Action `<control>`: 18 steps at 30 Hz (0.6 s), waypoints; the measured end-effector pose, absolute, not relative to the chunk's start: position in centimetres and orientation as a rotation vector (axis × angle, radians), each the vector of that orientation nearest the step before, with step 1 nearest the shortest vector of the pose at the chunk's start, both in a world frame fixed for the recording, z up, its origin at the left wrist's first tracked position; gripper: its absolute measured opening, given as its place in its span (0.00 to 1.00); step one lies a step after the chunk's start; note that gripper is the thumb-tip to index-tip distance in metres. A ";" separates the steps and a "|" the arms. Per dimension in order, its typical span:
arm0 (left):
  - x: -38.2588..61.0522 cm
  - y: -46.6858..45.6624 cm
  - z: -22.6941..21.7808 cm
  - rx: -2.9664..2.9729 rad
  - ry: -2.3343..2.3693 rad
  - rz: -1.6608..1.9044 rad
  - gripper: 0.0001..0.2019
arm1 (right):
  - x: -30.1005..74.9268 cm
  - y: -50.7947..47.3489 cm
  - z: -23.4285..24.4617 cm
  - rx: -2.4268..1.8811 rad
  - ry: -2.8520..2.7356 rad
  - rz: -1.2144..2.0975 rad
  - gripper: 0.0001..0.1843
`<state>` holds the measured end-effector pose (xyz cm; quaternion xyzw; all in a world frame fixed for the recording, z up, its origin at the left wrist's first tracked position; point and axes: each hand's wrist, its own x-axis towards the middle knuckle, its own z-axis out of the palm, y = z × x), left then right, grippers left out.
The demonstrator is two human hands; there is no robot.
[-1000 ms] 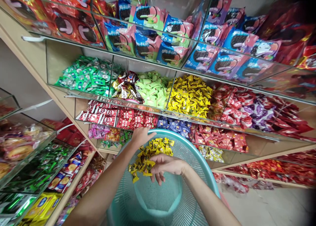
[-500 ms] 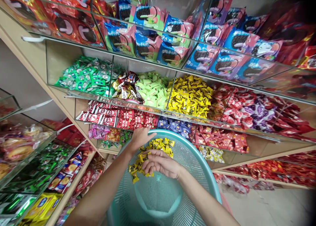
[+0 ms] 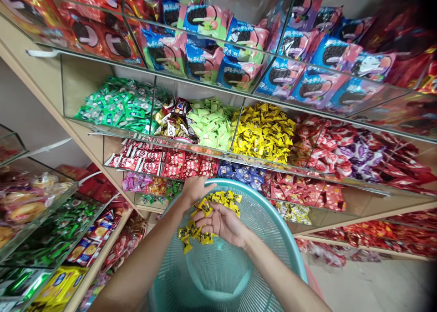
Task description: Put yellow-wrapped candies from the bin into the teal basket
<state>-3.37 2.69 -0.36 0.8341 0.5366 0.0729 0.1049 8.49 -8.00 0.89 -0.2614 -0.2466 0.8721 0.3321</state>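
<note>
Left hand (image 3: 195, 190): laid over the far rim of a teal mesh basket (image 3: 266, 234), thumb stretched along it; remaining fingers hidden, so their grip cannot be told. Yellow-wrapped sweets (image 3: 227, 197): contained in the basket, spread along its far-left wall in a long heap, slanted from near left to far right. Right hand (image 3: 223, 223): held over the heap, nearer to it than the left; fingers loosely bent and parted, no sweet seen enclosed; sweets placed leftward of and beyond the fingertips.

Green-wrapped sweets (image 3: 119, 103) lie below red cookie packets (image 3: 89, 35)
</note>
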 end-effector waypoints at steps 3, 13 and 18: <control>-3.4 2.6 -0.3 2.449 1.583 0.225 0.32 | 8.5 -8.1 1.0 -0.677 -0.662 2.257 0.21; -3.2 2.8 -0.2 2.423 1.601 0.173 0.32 | 7.1 -9.0 2.0 -0.940 -0.914 1.839 0.28; -3.2 2.8 -0.2 2.404 1.602 0.151 0.32 | 6.8 -8.9 1.8 -0.979 -0.905 1.792 0.32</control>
